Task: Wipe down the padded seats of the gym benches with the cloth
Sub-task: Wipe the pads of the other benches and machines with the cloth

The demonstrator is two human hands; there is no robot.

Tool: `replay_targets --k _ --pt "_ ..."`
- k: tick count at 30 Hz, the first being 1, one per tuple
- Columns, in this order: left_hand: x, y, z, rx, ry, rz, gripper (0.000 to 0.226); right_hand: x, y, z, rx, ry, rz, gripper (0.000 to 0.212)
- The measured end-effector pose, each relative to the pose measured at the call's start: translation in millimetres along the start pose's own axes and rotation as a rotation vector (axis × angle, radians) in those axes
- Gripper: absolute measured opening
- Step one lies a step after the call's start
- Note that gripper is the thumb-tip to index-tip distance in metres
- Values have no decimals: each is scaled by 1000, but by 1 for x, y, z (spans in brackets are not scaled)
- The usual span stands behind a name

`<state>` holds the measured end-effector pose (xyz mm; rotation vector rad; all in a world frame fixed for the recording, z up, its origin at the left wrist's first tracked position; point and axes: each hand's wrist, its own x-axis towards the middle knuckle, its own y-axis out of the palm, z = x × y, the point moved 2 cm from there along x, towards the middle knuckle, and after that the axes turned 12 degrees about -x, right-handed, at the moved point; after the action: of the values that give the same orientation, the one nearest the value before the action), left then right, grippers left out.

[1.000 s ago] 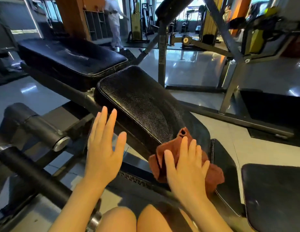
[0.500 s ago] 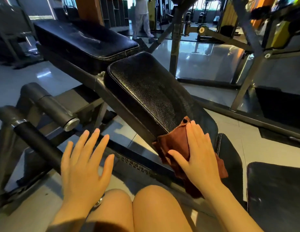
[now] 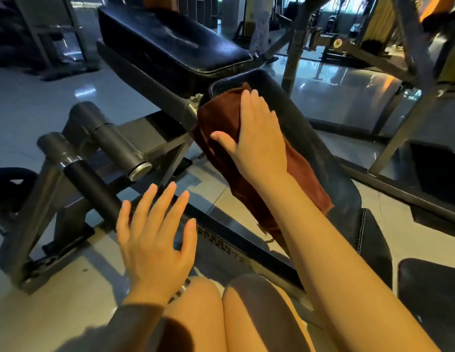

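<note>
The right hand (image 3: 255, 138) lies flat on a brown cloth (image 3: 221, 128), with its fingers straight and close together and the thumb stuck out to the side. It presses the cloth down on the black seat pad (image 3: 310, 138) of a gym bench. The hand does not pinch the cloth, it just pushes on it from above.

The cloth is long and lies along the left edge of the seat pad, from near the far end down toward the person. Part of it hangs over the left side of the pad. The right arm lies over the near part of the cloth.

The left hand (image 3: 155, 240) is held up in the air with its fingers spread wide. It holds nothing and touches nothing. It is well apart from the cloth, over the floor (image 3: 38, 102) and the dark bench frame (image 3: 221, 232).

A second black pad (image 3: 170, 44) sits just past the far end of the seat pad and is higher up. To the left are two grey rollers (image 3: 112, 141) on the metal frame, side by side. The person's two bare knees (image 3: 221, 306) show at the bottom, close together. The floor is shiny and pale
</note>
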<state>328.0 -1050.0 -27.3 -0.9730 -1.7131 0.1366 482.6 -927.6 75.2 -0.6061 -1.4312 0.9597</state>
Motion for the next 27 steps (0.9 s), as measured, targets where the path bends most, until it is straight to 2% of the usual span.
replay_targets --k 4,11,14,16,19,24,27 --pt "-2 -1 2 -12 -20 6 42 -45 0 -31 52 26 36 93" --pt "-8 -1 1 -45 -32 23 44 -164 6 -93 70 394 139 97" --pt "-10 1 -1 -50 -35 33 45 -187 14 -99 92 538 127 101" --pt "-9 2 -2 -38 -31 34 45 -184 17 -96 118 568 111 101" --pt "-7 3 -3 -2 -14 56 46 -154 13 -80 123 481 88 102" --pt "-8 0 -1 40 21 99 47 -39 3 -42 208 182 45 92" --pt "-7 -2 -3 52 36 109 49 25 11 -46 265 85 113 83"
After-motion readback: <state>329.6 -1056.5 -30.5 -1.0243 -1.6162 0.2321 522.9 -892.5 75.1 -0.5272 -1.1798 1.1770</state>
